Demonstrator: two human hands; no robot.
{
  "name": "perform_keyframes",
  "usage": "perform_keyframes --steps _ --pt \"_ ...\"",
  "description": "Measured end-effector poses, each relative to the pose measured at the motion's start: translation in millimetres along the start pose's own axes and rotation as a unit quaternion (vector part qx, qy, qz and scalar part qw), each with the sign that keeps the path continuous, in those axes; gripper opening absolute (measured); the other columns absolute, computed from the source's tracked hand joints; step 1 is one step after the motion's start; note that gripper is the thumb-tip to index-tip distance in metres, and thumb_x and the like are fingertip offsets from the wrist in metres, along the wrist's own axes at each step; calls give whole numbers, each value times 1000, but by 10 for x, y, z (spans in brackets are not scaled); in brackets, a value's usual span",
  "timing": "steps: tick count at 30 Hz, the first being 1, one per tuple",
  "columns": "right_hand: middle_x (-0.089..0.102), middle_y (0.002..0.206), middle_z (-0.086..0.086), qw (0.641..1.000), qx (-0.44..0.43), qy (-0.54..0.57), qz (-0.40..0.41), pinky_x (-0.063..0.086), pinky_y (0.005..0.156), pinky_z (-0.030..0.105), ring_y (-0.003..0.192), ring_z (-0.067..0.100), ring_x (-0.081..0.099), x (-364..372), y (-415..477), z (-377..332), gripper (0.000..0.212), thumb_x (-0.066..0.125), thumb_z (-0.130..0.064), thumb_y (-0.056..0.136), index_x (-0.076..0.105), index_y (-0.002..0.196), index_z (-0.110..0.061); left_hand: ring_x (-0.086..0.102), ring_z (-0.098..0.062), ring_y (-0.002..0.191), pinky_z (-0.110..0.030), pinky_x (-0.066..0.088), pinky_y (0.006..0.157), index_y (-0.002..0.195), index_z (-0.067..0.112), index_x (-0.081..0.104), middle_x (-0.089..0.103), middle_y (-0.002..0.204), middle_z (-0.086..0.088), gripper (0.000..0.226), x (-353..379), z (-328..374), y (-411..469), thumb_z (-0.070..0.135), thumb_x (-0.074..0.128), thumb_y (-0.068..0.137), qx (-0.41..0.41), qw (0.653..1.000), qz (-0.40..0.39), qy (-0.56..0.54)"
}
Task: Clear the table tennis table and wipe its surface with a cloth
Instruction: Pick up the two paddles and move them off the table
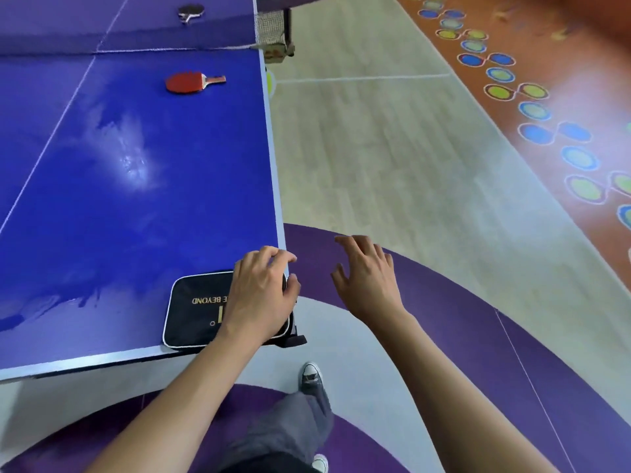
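Note:
The blue table tennis table (136, 206) fills the left of the view. A black paddle case (196, 312) with gold lettering lies at its near right corner. My left hand (263, 291) lies over the case's right end, fingers curled around its edge near the table corner. My right hand (367, 278) hovers beside the table over the floor, fingers spread and holding nothing. A red paddle (191, 82) lies flat near the net on the near half. A dark paddle (190, 11) lies beyond the net. No cloth is in view.
The net (269, 29) and its clamp post (283, 51) stand at the table's right edge. To the right is pale wood floor, then an orange strip with coloured circles (532, 110). My shoe and trouser leg (307, 404) are below the table corner on purple floor.

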State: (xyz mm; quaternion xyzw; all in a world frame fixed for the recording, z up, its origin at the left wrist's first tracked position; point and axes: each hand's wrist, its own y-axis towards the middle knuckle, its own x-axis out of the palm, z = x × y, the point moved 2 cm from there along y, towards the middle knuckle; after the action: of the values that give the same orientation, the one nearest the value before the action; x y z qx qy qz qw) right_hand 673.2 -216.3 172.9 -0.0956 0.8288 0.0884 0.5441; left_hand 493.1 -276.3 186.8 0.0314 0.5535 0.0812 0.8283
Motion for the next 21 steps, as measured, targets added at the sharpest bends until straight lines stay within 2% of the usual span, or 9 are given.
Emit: perform_keyframes --steps 8,13,21 --pt "50 139 -1 997 -68 -4 -35 37 106 40 121 24 51 -172 1099 194 47 55 -29 97 47 144 -27 52 -25 114 -38 38 100 122 20 61 59 121 2 28 166 69 946 28 59 95 -82 996 31 -12" --pt "51 139 -1 994 -92 -3 -50 37 106 38 121 24 52 -278 1716 353 47 57 -27 97 48 143 -28 54 -25 110 -39 41 98 120 20 63 60 120 1 27 218 147 1390 26 61 94 -90 995 38 8" --pt "51 138 -1 988 -115 17 -99 36 105 38 121 25 52 -197 2706 534 49 59 -27 96 48 143 -30 57 -26 101 -41 45 91 113 21 65 62 113 1 24 380 133 2185 22 66 89 -155 985 77 15"
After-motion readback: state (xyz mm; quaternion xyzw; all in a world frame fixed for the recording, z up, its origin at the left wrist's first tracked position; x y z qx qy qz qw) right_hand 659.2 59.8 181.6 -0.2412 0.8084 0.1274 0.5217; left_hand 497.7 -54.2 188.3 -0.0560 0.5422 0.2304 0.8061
